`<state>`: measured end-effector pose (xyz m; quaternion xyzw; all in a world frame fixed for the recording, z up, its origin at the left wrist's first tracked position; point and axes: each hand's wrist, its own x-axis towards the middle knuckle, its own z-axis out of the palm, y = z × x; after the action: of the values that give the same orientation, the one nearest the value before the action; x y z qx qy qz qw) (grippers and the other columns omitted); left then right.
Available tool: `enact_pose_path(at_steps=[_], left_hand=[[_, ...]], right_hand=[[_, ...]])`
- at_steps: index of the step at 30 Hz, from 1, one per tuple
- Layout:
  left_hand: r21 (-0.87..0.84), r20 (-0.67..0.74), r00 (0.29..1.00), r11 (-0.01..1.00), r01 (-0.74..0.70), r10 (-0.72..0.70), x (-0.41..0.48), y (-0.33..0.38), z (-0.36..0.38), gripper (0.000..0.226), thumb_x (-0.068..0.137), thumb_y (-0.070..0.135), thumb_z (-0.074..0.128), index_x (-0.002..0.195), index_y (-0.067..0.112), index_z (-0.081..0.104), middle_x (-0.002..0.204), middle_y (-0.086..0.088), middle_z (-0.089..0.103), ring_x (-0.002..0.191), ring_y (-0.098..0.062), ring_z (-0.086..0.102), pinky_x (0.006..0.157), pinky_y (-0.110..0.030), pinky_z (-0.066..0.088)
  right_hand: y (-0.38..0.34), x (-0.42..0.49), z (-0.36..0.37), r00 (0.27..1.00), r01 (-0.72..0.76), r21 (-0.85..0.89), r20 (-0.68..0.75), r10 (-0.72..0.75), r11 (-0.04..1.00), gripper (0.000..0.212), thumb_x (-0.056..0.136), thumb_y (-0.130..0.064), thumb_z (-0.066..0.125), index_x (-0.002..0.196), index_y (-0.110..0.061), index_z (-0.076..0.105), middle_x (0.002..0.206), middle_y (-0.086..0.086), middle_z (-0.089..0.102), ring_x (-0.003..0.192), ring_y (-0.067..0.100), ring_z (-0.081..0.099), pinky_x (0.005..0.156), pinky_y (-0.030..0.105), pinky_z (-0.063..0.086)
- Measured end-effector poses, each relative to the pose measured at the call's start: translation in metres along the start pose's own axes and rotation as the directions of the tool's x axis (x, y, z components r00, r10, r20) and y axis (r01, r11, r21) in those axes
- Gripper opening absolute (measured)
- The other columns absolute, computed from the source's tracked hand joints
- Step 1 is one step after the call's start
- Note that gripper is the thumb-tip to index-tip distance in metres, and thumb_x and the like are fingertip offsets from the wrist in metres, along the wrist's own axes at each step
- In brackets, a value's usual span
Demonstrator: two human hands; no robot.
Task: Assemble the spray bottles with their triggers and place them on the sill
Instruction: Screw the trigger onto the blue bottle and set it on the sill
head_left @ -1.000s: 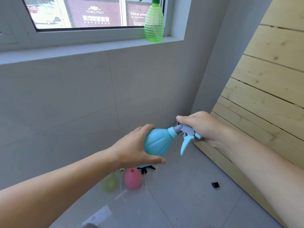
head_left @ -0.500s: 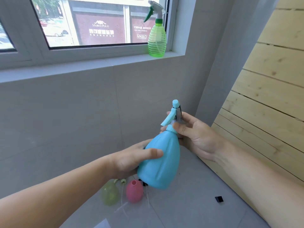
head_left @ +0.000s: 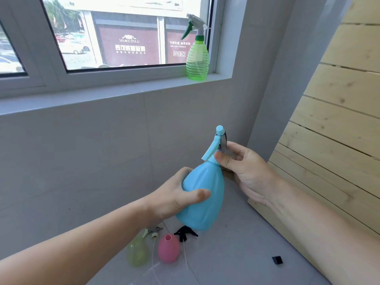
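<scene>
I hold a blue spray bottle [head_left: 205, 194] upright in front of the tiled wall, its blue trigger head [head_left: 216, 142] fitted on top. My left hand [head_left: 176, 196] grips the bottle's body. My right hand [head_left: 244, 167] pinches the neck and trigger head. A green spray bottle [head_left: 197, 60] with its trigger stands at the right end of the window sill [head_left: 115, 93]. On the floor below lie a pink bottle [head_left: 168, 250] and a yellow-green bottle [head_left: 137, 254] without triggers, with a black trigger [head_left: 185, 233] and a grey-green trigger [head_left: 153, 231] beside them.
A slatted wooden panel [head_left: 337, 128] leans against the wall on the right. A small black piece [head_left: 277, 260] lies on the floor tiles near it. Thin dip tubes [head_left: 152, 268] trail across the floor by the loose bottles.
The blue bottle has swung from lying sideways to upright and risen a little. My right hand has shifted from covering the trigger head to pinching the neck.
</scene>
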<state>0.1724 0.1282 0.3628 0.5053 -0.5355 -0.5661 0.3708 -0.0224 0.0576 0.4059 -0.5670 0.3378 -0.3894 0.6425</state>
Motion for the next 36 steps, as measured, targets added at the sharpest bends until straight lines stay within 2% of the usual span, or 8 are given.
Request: enact_pose_path(at_steps=[3, 7, 10, 13, 19, 22, 27, 36], left_hand=[[-0.13, -0.094, 0.995, 0.991, -0.043, 0.03, 0.009, 0.011, -0.011, 0.079, 0.059, 0.049, 0.08, 0.126, 0.015, 0.053, 0.113, -0.005, 0.071, 0.096, -0.018, 0.073, 0.083, -0.039, 0.058], [-0.235, -0.15, 0.984, 0.964, -0.127, 0.094, 0.026, 0.032, -0.03, 0.069, 0.069, 0.044, 0.078, 0.132, 0.023, 0.057, 0.125, -0.006, 0.074, 0.108, -0.023, 0.075, 0.095, -0.045, 0.059], [-0.127, -0.207, 0.97, 0.98, -0.153, 0.124, 0.041, 0.053, -0.045, 0.085, 0.067, 0.054, 0.076, 0.14, 0.024, 0.045, 0.137, -0.003, 0.065, 0.119, -0.017, 0.068, 0.1, -0.038, 0.056], [0.041, -0.312, 0.933, 0.984, -0.173, 0.177, 0.06, 0.085, -0.061, 0.079, 0.083, 0.049, 0.079, 0.139, 0.021, 0.032, 0.134, 0.001, 0.06, 0.108, -0.004, 0.066, 0.08, -0.021, 0.054], [0.39, -0.468, 0.787, 0.893, -0.225, 0.403, 0.113, 0.152, -0.12, 0.068, 0.083, 0.054, 0.075, 0.14, 0.024, 0.056, 0.121, -0.008, 0.065, 0.1, -0.017, 0.07, 0.084, -0.03, 0.06], [0.392, -0.429, 0.82, 0.896, -0.209, 0.379, 0.132, 0.174, -0.152, 0.059, 0.095, 0.034, 0.072, 0.149, 0.02, 0.052, 0.116, -0.009, 0.072, 0.093, -0.014, 0.072, 0.072, -0.016, 0.055], [0.359, -0.5, 0.791, 0.916, -0.182, 0.353, 0.153, 0.19, -0.185, 0.055, 0.096, 0.023, 0.072, 0.146, 0.012, 0.051, 0.126, -0.017, 0.072, 0.115, -0.031, 0.072, 0.105, -0.048, 0.055], [0.411, -0.512, 0.779, 0.899, -0.149, 0.363, 0.173, 0.178, -0.195, 0.076, 0.073, 0.041, 0.067, 0.145, 0.024, 0.055, 0.116, -0.013, 0.077, 0.107, -0.03, 0.075, 0.101, -0.051, 0.058]], right_hand=[[0.003, -0.003, 0.004, 0.999, -0.036, -0.067, -0.029, 0.034, 0.997, 0.067, 0.078, -0.037, 0.076, 0.138, -0.021, 0.051, 0.116, 0.007, 0.076, 0.111, 0.027, 0.071, 0.105, 0.047, 0.049], [0.006, 0.003, 0.016, 1.0, -0.019, -0.179, 0.02, 0.023, 0.984, 0.041, 0.094, -0.027, 0.064, 0.135, -0.025, 0.055, 0.113, 0.007, 0.077, 0.107, 0.026, 0.072, 0.099, 0.049, 0.054], [-0.009, 0.027, 0.023, 0.998, 0.056, -0.193, 0.041, -0.049, 0.979, 0.041, 0.095, -0.025, 0.062, 0.135, -0.028, 0.053, 0.113, 0.004, 0.077, 0.104, 0.02, 0.074, 0.09, 0.036, 0.059], [-0.03, 0.069, 0.027, 0.99, 0.132, -0.22, -0.018, -0.139, 0.967, 0.042, 0.093, -0.025, 0.066, 0.133, -0.026, 0.054, 0.111, 0.004, 0.077, 0.098, 0.015, 0.075, 0.082, 0.028, 0.06], [-0.069, 0.165, 0.039, 0.935, 0.306, -0.321, -0.077, -0.346, 0.896, 0.053, 0.086, -0.033, 0.074, 0.135, -0.027, 0.054, 0.113, 0.004, 0.075, 0.097, 0.018, 0.075, 0.087, 0.034, 0.06], [-0.082, 0.208, 0.044, 0.91, 0.351, -0.386, -0.074, -0.408, 0.853, 0.064, 0.083, -0.034, 0.077, 0.141, -0.027, 0.051, 0.123, 0.005, 0.07, 0.101, 0.02, 0.073, 0.085, 0.033, 0.061], [-0.093, 0.251, 0.05, 0.884, 0.381, -0.455, -0.076, -0.462, 0.805, 0.061, 0.087, -0.024, 0.074, 0.143, -0.025, 0.049, 0.119, -0.001, 0.065, 0.1, 0.015, 0.069, 0.075, 0.018, 0.057], [-0.081, 0.283, 0.052, 0.874, 0.364, -0.55, -0.078, -0.48, 0.751, 0.063, 0.084, -0.029, 0.076, 0.141, -0.026, 0.049, 0.126, 0.001, 0.064, 0.102, 0.018, 0.069, 0.078, 0.03, 0.058]])
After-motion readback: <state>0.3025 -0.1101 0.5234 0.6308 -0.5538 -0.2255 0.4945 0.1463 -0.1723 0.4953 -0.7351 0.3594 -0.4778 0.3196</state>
